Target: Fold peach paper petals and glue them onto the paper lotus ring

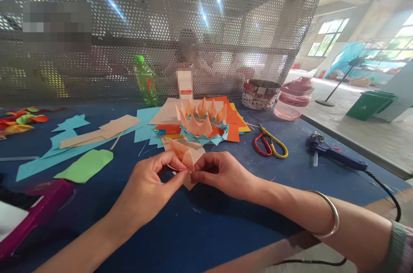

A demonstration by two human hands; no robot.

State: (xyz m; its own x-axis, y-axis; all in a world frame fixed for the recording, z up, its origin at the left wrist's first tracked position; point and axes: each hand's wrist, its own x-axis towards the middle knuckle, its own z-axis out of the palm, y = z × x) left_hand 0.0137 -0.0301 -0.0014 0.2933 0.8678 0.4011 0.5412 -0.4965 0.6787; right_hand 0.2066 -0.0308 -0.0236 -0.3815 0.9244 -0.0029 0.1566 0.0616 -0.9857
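My left hand (146,189) and my right hand (222,173) meet at the middle of the blue table (200,230). Both pinch a folded peach paper piece (186,153), fingers closed on its edges. A silver bangle (331,217) sits on my right wrist. Just behind the hands stands a paper lotus (203,126) with peach petals and a light blue base, resting on orange and yellow sheets (232,127).
Scissors (270,144) with red and yellow handles and a blue glue gun (335,156) lie to the right. A green bottle (146,80), a woven basket (260,94) and a pink jar (293,101) stand at the back. Blue, tan and green paper scraps (84,152) lie left. A perforated metal screen (161,28) stands behind.
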